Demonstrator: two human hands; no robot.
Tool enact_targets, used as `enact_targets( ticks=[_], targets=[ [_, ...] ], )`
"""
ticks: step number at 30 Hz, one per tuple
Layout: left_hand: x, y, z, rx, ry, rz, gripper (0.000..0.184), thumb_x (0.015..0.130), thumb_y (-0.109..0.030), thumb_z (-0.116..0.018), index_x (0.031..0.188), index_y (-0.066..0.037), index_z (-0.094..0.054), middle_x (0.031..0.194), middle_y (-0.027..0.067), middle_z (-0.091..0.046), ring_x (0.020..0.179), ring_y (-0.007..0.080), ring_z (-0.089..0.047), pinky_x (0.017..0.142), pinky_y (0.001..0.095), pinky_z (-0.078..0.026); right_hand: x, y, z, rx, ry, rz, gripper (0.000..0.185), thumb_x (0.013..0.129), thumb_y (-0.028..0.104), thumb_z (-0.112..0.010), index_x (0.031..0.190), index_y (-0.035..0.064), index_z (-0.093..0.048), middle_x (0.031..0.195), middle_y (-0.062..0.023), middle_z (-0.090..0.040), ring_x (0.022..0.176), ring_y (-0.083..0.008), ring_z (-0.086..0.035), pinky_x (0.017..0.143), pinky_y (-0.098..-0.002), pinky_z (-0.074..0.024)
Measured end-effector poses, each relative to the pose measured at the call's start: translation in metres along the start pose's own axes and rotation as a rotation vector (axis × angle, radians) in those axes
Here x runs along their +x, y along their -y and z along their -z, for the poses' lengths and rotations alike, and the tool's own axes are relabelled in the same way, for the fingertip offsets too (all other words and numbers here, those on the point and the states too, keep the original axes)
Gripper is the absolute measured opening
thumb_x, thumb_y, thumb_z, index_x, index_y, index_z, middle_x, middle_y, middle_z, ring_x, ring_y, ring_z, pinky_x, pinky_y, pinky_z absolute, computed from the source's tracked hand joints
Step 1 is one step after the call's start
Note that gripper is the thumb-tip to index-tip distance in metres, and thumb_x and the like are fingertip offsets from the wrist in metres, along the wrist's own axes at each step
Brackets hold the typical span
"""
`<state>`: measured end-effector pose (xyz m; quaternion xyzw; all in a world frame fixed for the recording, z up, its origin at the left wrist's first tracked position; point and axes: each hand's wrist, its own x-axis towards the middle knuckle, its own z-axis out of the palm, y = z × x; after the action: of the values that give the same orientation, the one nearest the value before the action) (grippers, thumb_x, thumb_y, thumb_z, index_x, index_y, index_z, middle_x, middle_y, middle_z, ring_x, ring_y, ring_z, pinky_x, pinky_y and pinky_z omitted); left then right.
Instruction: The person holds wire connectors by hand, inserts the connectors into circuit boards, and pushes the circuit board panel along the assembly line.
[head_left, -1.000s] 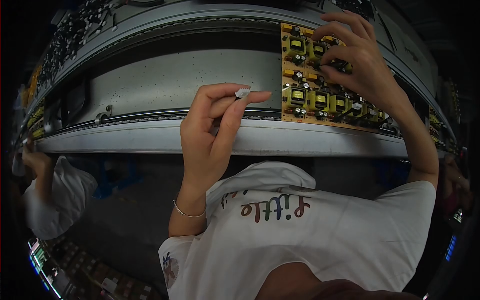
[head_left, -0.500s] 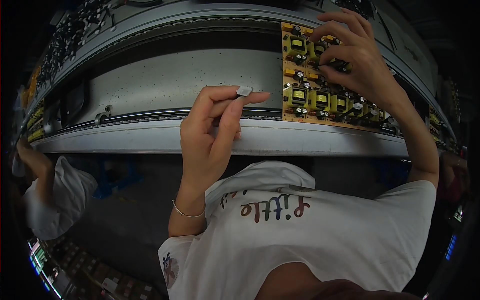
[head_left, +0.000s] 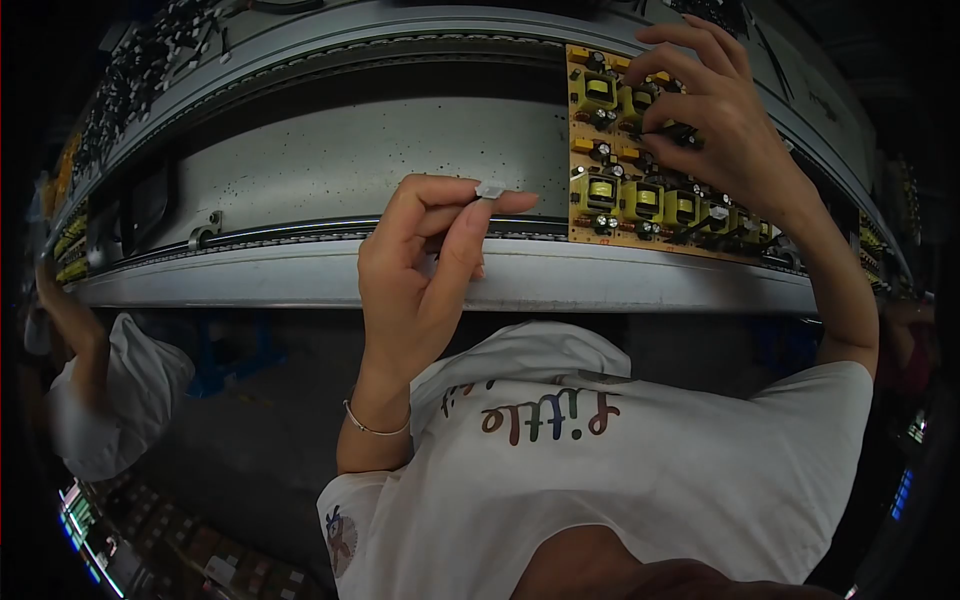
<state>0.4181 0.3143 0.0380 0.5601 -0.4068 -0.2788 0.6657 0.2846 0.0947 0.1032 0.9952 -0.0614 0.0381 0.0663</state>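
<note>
My left hand (head_left: 420, 265) is closed in a pinch over the conveyor. Between its thumb and fingers is a small white connector (head_left: 490, 190) with a bit of something black under it. To the right lies a circuit board panel (head_left: 600, 236), tan with several yellow transformers (head_left: 642, 201), capacitors and yellow box-shaped parts. My right hand (head_left: 722, 130) is over the panel's upper part, thumb and fingertips pinched at a dark piece (head_left: 683, 138) among the components. That piece is partly hidden by the fingers. Black leads with a white end (head_left: 718, 213) lie across the panel's lower right.
The conveyor's metal front rail (head_left: 560, 285) runs along my body's side. Many black leads with white connectors (head_left: 140, 75) are heaped on the far-left ledge. A co-worker's arm and white sleeve (head_left: 120, 400) are at left; another person's arm (head_left: 905, 320) shows at the right edge.
The circuit board panel has shifted very slightly right, and my right hand with it. My left hand has turned a little, tilting the white connector. Both pinches look the same.
</note>
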Motion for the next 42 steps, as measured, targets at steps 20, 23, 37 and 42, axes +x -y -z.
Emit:
enact_targets(
  ticks=[20, 23, 37, 42],
  targets=[
    [0.004, -0.013, 0.0, -0.064, 0.087, 0.137, 0.01, 0.09, -0.005, -0.048, 0.098, 0.002, -0.048, 0.093, 0.0162, -0.066, 0.056, 0.0096, -0.061, 0.047, 0.016, -0.046, -0.002, -0.013, 0.017, 0.093, -0.118, -0.015, 0.022, 0.064, 0.01, -0.073, 0.083, 0.0056, -0.065, 0.093, -0.0046, -0.062, 0.105, -0.0225, -0.051, 0.093, -0.041, -0.0383],
    [0.003, -0.013, -0.007, -0.229, 0.094, 0.141, 0.01, 0.091, -0.006, -0.048, 0.097, 0.001, -0.047, 0.09, 0.0172, -0.067, 0.052, 0.0108, -0.061, 0.043, 0.0159, -0.044, -0.009, -0.003, 0.043, 0.179, -0.2, -0.011, 0.024, 0.064, 0.01, -0.073, 0.086, 0.0054, -0.065, 0.092, -0.005, -0.062, 0.104, -0.0224, -0.052, 0.092, -0.0403, -0.0397],
    [-0.028, -0.026, -0.036, -0.043, 0.331, 0.1, 0.011, 0.085, -0.006, -0.06, 0.094, 0.0, -0.057, 0.078, 0.0087, -0.067, 0.066, 0.0137, -0.066, 0.052, 0.022, -0.05, -0.047, 0.059, 0.037, 0.976, -0.148, 0.118, 0.02, 0.063, 0.006, -0.076, 0.08, 0.001, -0.065, 0.077, -0.0074, -0.061, 0.068, -0.0171, -0.057, 0.055, -0.0252, -0.0428],
    [-0.038, -0.021, -0.037, 0.198, 0.343, -0.078, 0.012, 0.079, -0.008, -0.066, 0.088, -0.003, -0.06, 0.066, 0.007, -0.063, 0.056, 0.0168, -0.064, 0.047, 0.025, -0.049, -0.064, 0.071, 0.031, 1.004, -0.161, 0.039, 0.021, 0.06, 0.002, -0.076, 0.078, 0.0013, -0.065, 0.072, -0.0074, -0.06, 0.065, -0.0172, -0.058, 0.052, -0.0262, -0.0427]
  ],
)
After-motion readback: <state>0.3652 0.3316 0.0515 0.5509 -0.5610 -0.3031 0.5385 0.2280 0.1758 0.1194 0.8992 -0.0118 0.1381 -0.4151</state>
